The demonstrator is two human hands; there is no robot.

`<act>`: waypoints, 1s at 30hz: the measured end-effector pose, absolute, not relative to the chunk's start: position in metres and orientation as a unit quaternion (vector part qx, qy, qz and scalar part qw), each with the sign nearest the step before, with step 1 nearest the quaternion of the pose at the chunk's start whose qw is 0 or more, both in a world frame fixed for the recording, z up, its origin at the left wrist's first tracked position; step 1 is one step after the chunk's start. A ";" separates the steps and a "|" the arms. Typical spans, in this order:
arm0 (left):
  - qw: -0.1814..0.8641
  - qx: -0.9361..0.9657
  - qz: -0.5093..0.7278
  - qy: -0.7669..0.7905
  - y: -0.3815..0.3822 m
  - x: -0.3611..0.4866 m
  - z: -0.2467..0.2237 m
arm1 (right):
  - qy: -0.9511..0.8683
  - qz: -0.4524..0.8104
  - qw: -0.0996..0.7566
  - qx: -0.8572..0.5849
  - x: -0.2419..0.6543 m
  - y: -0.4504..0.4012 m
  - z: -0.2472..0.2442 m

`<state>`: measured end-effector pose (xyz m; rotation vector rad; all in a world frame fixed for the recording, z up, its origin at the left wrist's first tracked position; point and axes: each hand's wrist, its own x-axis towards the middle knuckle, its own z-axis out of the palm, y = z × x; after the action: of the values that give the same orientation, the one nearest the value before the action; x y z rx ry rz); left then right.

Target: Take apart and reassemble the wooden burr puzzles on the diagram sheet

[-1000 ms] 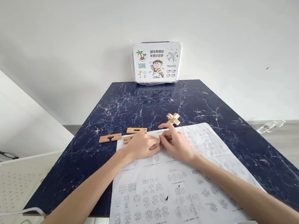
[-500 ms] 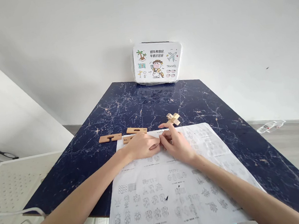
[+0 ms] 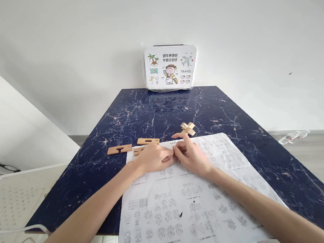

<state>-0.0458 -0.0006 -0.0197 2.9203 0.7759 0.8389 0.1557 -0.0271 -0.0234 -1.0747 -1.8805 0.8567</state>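
My left hand (image 3: 156, 157) rests on the upper part of the printed instruction sheet (image 3: 170, 208), its fingers curled closed. Beside it is my right hand (image 3: 193, 157), index finger stretched out and the other fingers bent in towards the thumb. The fingertips of both hands meet, and anything between them is hidden. Under the edge of my left hand lies a wooden puzzle piece (image 3: 137, 151), partly covered. Two more slotted wooden pieces, one marked 2 (image 3: 143, 141) and one marked 1 (image 3: 116, 150), lie to its left. An assembled wooden burr puzzle (image 3: 188, 128) sits just beyond my right fingers.
A white cartoon-printed case (image 3: 171, 69) stands at the back of the dark blue marbled table (image 3: 150, 115), against the wall. At left is a white perforated surface (image 3: 22, 188) with a white cable (image 3: 23, 229). Clear plastic packaging (image 3: 293, 136) lies beyond the right side.
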 end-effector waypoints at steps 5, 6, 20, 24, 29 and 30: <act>0.005 0.932 0.255 0.258 -0.001 -0.046 -0.020 | -0.743 0.336 0.390 -0.427 0.156 -0.026 -0.023; 0.006 0.932 0.252 0.261 -0.001 -0.047 -0.020 | -0.744 0.337 0.389 -0.427 0.157 -0.026 -0.023; 0.009 0.935 0.246 0.257 0.000 -0.046 -0.019 | -0.729 0.353 0.401 -0.427 0.156 -0.026 -0.025; 0.004 0.935 0.251 0.252 0.000 -0.046 -0.021 | -0.719 0.357 0.406 -0.437 0.155 -0.025 -0.026; 0.006 0.936 0.245 0.253 -0.001 -0.046 -0.020 | -0.655 0.383 0.455 -0.466 0.157 -0.021 -0.028; 0.008 0.936 0.242 0.255 -0.001 -0.046 -0.020 | -0.630 0.396 0.471 -0.474 0.158 -0.019 -0.029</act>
<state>-0.0462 -0.0009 -0.0198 2.9262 0.7974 0.7551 0.1580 -0.0191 -0.0287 -1.1602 -1.5439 0.9692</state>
